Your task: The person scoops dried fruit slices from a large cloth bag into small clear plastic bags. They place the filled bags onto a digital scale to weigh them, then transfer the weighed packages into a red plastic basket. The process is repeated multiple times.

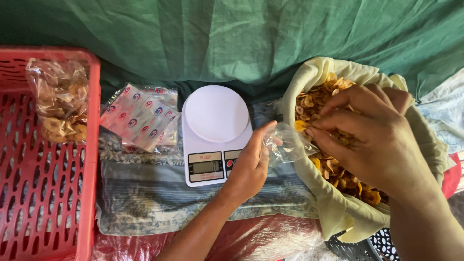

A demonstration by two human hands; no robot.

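Flanking hands: scale (pixel 216 130) | empty bags (pixel 140 118) | crate (pixel 48 159) (one filled bag (pixel 60 99))

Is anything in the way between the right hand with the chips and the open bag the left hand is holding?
Nothing visible. The right hand pinches chips over the cloth-lined basket, right beside the mouth of the clear plastic bag that the left hand holds open. The white scale sits off to the left, outside that gap.

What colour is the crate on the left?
Red; the slotted plastic crate shows plainly in the head view.
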